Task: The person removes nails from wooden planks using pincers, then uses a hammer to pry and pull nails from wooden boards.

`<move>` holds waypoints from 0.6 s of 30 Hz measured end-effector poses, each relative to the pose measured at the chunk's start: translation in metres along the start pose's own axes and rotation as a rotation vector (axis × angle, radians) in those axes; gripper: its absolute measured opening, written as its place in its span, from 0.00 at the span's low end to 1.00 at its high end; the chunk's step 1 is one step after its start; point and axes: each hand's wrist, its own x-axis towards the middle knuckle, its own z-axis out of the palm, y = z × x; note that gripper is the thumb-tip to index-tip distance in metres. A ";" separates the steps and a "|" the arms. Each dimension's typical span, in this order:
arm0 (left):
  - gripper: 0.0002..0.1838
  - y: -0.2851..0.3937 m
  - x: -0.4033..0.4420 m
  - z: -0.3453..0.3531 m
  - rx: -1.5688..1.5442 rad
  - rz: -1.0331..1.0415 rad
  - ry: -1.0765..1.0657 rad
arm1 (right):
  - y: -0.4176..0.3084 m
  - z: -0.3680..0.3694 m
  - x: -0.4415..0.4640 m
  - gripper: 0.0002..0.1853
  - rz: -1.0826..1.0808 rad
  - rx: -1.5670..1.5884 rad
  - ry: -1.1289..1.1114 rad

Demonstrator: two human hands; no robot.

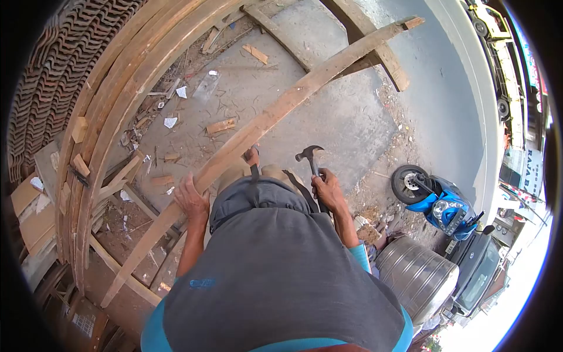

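A long wooden plank [267,120] runs diagonally past my body, from the lower left to the upper right. My left hand [190,198] grips it by its edge, fingers lying over the near face. Its far end rests over a crossed wooden beam [387,67]. On the other side, my right hand [328,189] is closed around the handle of a claw hammer [311,155]. The dark metal head points forward, apart from the plank. Part of the handle is hidden by my fingers.
Long stacked boards [126,88] and piled roof tiles [50,88] stand at the left. Wood offcuts [221,125] and debris litter the concrete ground [346,126]. A blue motorcycle [443,202] and a ribbed metal tank [416,276] are at the right, near the road [434,76].
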 end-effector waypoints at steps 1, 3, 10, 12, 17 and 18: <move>0.47 0.008 0.007 -0.005 -0.011 0.010 -0.009 | -0.012 -0.002 0.000 0.23 0.009 0.001 0.015; 0.46 0.017 0.016 -0.024 -0.043 -0.076 -0.142 | -0.027 -0.006 -0.001 0.24 0.007 -0.022 -0.047; 0.30 -0.005 0.056 -0.020 -0.150 0.031 -0.241 | -0.041 -0.028 0.009 0.28 -0.227 -0.227 -0.095; 0.36 -0.006 0.064 -0.004 -0.336 -0.276 -0.304 | -0.054 -0.040 0.004 0.30 -0.259 0.021 -0.164; 0.43 0.015 0.079 -0.019 -0.088 -0.363 -0.510 | -0.063 -0.074 -0.011 0.21 -0.150 -0.133 -0.341; 0.43 0.014 0.080 -0.016 -0.084 -0.381 -0.507 | -0.052 -0.071 -0.010 0.20 -0.249 -0.269 -0.222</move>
